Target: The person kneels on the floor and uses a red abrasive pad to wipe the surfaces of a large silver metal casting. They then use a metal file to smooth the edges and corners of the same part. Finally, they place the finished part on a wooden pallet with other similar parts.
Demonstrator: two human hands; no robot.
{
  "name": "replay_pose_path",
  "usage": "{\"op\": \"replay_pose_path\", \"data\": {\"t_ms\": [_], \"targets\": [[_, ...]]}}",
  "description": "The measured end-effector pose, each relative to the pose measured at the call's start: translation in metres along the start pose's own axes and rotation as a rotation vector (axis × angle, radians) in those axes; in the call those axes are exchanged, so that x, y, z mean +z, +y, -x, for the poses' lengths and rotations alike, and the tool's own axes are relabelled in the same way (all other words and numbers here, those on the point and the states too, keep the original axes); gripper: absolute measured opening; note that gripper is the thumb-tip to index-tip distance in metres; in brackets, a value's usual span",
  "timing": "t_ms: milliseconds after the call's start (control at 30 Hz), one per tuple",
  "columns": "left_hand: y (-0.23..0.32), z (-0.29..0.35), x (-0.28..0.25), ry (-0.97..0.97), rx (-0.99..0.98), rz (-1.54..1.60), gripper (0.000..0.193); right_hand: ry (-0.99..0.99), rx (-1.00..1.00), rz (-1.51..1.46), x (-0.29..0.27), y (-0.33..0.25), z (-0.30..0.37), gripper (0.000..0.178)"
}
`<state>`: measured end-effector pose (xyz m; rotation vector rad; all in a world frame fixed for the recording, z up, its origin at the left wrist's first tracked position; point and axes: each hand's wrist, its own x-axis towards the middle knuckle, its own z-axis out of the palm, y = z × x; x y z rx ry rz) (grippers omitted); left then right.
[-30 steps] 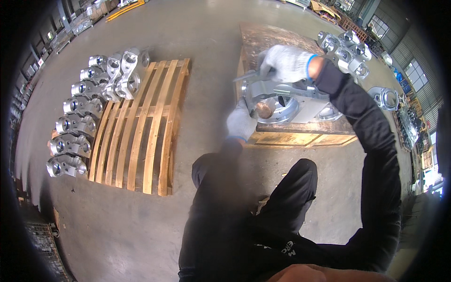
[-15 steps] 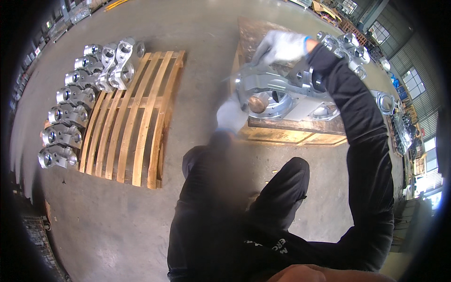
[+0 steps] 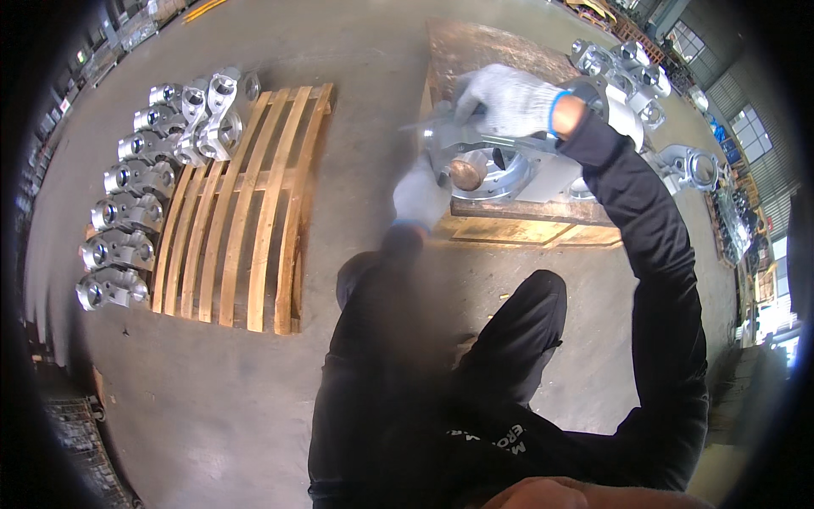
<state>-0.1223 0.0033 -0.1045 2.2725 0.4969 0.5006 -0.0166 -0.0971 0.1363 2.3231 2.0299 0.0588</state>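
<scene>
— What are the hands gripping?

— The right hand [image 3: 509,100], gloved, is clenched over the top of a large silvery metal casting [image 3: 509,165]. The left hand [image 3: 421,195] presses against its near left edge, but it is too blurred to say whether it is clasped or flat.

— Why both?

— The piece looks heavy; one hand above and one at the side would steady it.

— Where does it sit?

— On a wooden platform [image 3: 526,227] to the right. More castings [image 3: 623,64] lie beyond. Left, a slatted pallet [image 3: 242,199] carries a row of smaller castings [image 3: 140,191] along its far-left edge.
</scene>
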Motion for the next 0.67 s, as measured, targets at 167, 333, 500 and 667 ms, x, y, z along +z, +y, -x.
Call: {"op": "replay_pose_path", "data": {"t_ms": [167,333,500,667], "targets": [[-0.008,-0.008,0.007,0.058,0.031,0.012,0.059,0.095,-0.127,0.058,-0.009,-0.008,0.025,0.016],[-0.006,-0.001,0.006,0.037,0.056,0.025,0.059,-0.057,0.123,0.236,0.010,-0.037,0.007,0.023],[-0.005,0.004,0.010,0.091,0.034,0.040,0.058,-0.029,-0.081,0.100,-0.025,-0.022,0.045,0.027],[-0.002,-0.002,0.003,-0.073,-0.051,-0.106,0.080,-0.029,0.091,0.207,0.012,-0.043,0.016,0.040]]}}
